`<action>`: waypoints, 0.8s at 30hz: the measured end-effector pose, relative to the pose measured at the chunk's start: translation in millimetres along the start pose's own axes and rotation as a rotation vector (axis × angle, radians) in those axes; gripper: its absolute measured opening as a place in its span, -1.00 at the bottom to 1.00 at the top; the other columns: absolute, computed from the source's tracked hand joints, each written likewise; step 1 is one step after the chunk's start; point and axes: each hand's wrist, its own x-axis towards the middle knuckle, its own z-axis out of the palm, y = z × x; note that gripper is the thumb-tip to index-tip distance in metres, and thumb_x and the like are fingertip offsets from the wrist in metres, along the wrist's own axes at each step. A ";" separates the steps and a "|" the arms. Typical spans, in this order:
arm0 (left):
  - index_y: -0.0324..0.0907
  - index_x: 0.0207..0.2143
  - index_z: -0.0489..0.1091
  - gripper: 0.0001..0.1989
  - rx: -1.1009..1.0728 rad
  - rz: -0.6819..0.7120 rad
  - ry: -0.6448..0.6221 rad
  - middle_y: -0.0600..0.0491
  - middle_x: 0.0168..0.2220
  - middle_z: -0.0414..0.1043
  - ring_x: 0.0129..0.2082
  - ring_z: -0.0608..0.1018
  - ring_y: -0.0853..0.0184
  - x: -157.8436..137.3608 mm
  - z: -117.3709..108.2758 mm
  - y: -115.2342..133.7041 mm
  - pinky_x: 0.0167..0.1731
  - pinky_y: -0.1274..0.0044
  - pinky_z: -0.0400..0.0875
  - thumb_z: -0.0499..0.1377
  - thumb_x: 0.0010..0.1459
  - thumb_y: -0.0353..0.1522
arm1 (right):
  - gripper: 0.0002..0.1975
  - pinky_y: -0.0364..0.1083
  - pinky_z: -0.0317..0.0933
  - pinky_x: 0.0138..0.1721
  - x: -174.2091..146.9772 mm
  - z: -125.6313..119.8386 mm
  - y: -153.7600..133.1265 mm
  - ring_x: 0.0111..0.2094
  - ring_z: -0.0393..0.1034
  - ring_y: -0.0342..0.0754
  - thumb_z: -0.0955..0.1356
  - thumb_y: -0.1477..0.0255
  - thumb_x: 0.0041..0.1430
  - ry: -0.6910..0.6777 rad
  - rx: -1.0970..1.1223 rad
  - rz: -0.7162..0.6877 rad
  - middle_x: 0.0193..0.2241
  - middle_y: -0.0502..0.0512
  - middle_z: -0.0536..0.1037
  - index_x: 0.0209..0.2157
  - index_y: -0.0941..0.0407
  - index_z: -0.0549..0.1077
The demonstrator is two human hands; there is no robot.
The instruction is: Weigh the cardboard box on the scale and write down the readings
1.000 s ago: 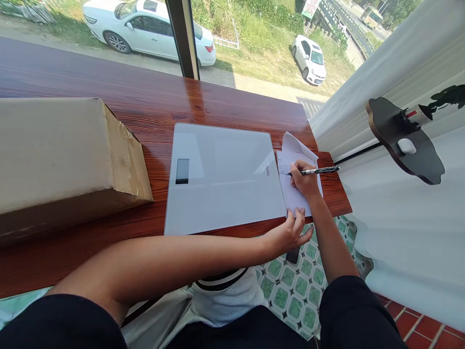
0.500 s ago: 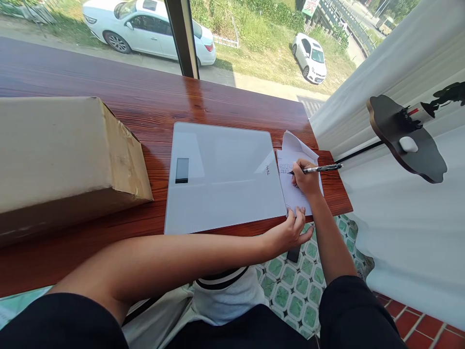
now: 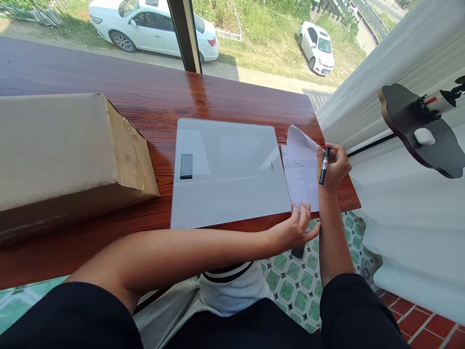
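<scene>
My right hand [image 3: 336, 167] is closed around a black pen [image 3: 324, 167] with a pale band, at the right edge of a paper pad [image 3: 300, 177]. The pen is off the page, its lower end pointing back toward my wrist. Rows of small handwriting run across the upper part of the sheet, and a turned-back page [image 3: 300, 137] curls up behind it. My left hand [image 3: 296, 228] rests its spread fingertips on the pad's near edge, thumb stretched toward my right forearm. Left of the pad lies a flat white panel [image 3: 225, 179] with a small dark display window.
A large cardboard box [image 3: 61, 150] occupies the left of the reddish wooden table [image 3: 254, 97]. A white curtain [image 3: 403, 213] hangs at the right, near a small dark shelf [image 3: 407, 126]. Beyond the table is a window with parked cars outside. A dark object [image 3: 298, 250] lies below the table edge.
My right hand has lifted the pen from the writing, moved right to the pad's edge and turned the pen back. My left hand stays at the near edge. The view has shifted slightly.
</scene>
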 end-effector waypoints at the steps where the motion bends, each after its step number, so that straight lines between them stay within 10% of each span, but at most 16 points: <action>1: -0.03 0.23 0.23 -0.57 0.003 0.003 -0.002 -0.18 0.11 0.48 0.03 0.56 0.11 -0.2 -0.8 -0.7 -0.06 0.20 0.42 -0.06 0.35 -0.29 | -0.69 -0.11 0.34 -0.35 0.4 0.6 2.0 -0.42 0.44 -0.11 0.42 0.26 0.15 -0.007 0.005 0.010 -0.39 0.10 0.57 -0.17 0.19 0.51; 24: -0.18 0.21 0.23 -0.59 -0.197 0.115 -0.062 -0.22 0.11 0.39 0.03 0.55 0.03 -0.9 1.3 -10.7 -0.09 0.20 0.45 -0.04 0.34 -0.37 | -0.62 0.00 0.32 -0.07 -6.4 11.4 7.2 -0.38 0.44 -0.02 0.32 0.47 0.07 -0.354 -0.091 0.072 -0.33 0.16 0.60 -0.06 0.17 0.55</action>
